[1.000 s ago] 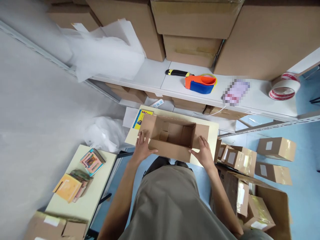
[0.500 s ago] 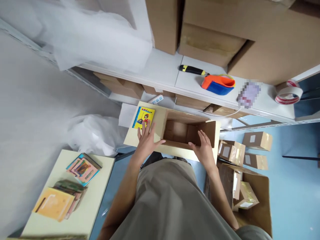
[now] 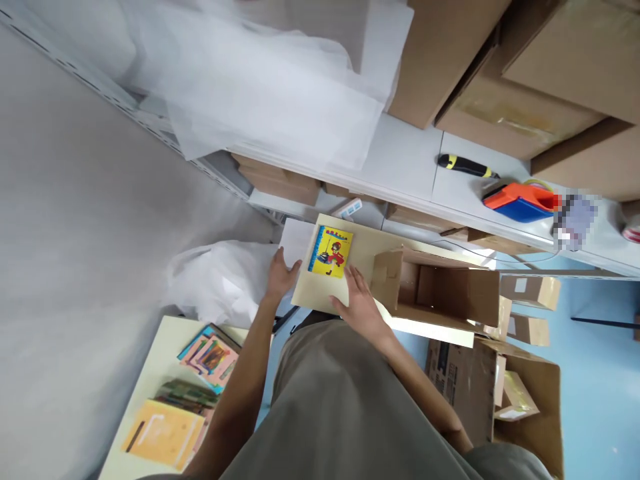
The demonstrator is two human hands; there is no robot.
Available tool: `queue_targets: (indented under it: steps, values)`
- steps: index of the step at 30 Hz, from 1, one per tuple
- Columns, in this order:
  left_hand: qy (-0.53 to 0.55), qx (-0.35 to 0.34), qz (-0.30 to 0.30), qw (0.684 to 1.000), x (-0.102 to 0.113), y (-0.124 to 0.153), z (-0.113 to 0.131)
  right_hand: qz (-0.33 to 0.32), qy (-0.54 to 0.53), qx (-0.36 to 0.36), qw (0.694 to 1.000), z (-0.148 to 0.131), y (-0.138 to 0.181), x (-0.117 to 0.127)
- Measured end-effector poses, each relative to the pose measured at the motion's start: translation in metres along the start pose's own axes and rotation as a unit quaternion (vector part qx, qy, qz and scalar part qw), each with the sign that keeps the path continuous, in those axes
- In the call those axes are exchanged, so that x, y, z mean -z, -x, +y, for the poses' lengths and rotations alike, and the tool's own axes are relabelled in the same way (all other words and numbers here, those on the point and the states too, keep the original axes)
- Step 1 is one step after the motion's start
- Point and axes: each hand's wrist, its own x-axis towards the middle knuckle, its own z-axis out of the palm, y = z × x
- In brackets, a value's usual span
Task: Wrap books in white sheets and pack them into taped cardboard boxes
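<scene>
A thin yellow book (image 3: 330, 251) with a cartoon figure and a blue spine edge lies flat on the left part of a small cream table (image 3: 313, 293). My left hand (image 3: 281, 275) is beside the table's left edge, over a white sheet (image 3: 296, 233), thumb and fingers apart, holding nothing. Close to the book's lower right corner, my right hand (image 3: 360, 303) has its fingers spread; whether a fingertip touches the book I cannot tell. An open cardboard box (image 3: 387, 283) stands to the right, its inside facing me.
A shelf (image 3: 410, 150) ahead carries a utility knife (image 3: 467, 165), an orange and blue tape dispenser (image 3: 523, 202) and large cartons (image 3: 540, 113). Several books (image 3: 165, 430) lie on a table at lower left. White foam wrap (image 3: 220, 277) bulges beside it. Cartons (image 3: 530, 293) stand at right.
My view has swung left. Both hands have left the open box and come to either side of the yellow book. The box sits further right on the table.
</scene>
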Motion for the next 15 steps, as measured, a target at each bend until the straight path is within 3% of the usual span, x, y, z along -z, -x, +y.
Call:
queue_targets:
  steps: [3,7,11,15]
  values:
    - [-0.006,0.064,0.019,0.998,0.006,-0.043,-0.019,-0.012,-0.020,-0.064,0.998,0.027,-0.040,-0.036]
    - [-0.021,0.122,-0.036,0.992,0.005,-0.086,-0.027,0.023,-0.023,-0.145,0.989,0.065,-0.079,-0.061]
    - [-0.021,0.112,-0.071,0.991,0.000,-0.101,-0.024,0.039,-0.017,-0.191,0.981,0.083,-0.091,-0.067]
    - [-0.043,0.083,-0.012,0.996,-0.008,-0.106,-0.021,0.026,-0.001,-0.251,0.968,0.090,-0.092,-0.069]
